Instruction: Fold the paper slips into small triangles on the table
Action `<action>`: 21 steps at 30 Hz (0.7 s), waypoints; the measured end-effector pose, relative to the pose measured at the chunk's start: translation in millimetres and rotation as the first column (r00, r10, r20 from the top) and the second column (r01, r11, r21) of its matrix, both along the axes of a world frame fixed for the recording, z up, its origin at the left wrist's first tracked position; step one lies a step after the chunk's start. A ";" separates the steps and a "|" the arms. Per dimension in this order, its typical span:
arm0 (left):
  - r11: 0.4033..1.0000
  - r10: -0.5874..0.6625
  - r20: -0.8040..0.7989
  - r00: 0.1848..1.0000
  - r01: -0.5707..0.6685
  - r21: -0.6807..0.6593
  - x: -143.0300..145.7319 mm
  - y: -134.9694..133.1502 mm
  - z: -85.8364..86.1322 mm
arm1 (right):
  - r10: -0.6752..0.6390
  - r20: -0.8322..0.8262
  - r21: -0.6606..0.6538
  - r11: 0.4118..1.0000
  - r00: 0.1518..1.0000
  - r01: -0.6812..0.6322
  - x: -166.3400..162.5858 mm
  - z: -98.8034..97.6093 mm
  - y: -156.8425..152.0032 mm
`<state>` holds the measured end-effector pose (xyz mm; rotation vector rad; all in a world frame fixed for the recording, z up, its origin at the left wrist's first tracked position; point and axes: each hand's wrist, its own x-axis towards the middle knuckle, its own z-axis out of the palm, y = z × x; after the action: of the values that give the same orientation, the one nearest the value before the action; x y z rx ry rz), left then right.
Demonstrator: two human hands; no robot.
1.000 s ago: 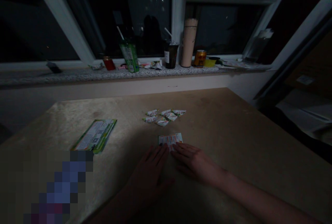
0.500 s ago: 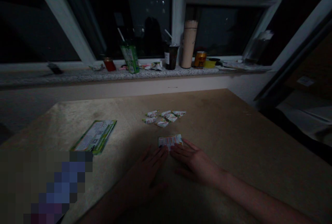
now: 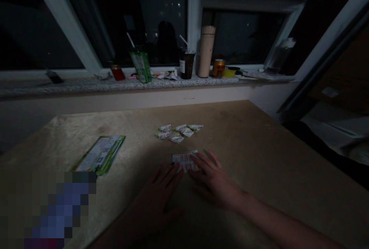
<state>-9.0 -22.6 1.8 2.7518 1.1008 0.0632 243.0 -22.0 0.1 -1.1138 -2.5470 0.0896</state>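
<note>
A small printed paper sheet [image 3: 184, 160] lies flat on the wooden table [image 3: 259, 156] in front of me. My left hand [image 3: 161, 185] rests palm down with fingers stretched, its tips at the sheet's near left edge. Over the sheet's right side, my right hand [image 3: 211, 176] has its fingers spread, with some tips on the paper. Just beyond are several folded paper pieces [image 3: 178, 131], white with green and printed marks, grouped together. Neither hand grasps anything.
On the left of the table lies a green-and-white printed packet [image 3: 100, 155]. Behind the table, a granite sill [image 3: 161, 85] holds a green cup [image 3: 141, 66], a dark cup with a straw [image 3: 186, 66], a tall pinkish flask [image 3: 206, 51] and a gold can [image 3: 218, 68]. A pixelated patch hides the lower left.
My right hand has lifted its fingers slightly and shifted right across the sheet, uncovering more of it. The left hand stays at the near left edge. The view has turned a little.
</note>
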 end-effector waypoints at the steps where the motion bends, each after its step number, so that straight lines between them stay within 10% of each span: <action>1: 1.000 0.002 -0.001 1.000 -0.002 -0.002 -0.1 0.0 0.0 | -0.002 -0.002 0.010 1.000 1.000 0.002 -0.1 -0.2 0.2; 21: 1.000 0.010 -0.008 1.000 -0.010 0.015 0.4 -0.3 -3.2 | -0.021 -0.046 0.092 0.995 0.999 0.025 7.0 -6.4 3.8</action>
<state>-8.6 -22.9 -1.3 2.7618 1.1206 0.0619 250.0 -18.3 -6.3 -1.0928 -2.4712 -0.0094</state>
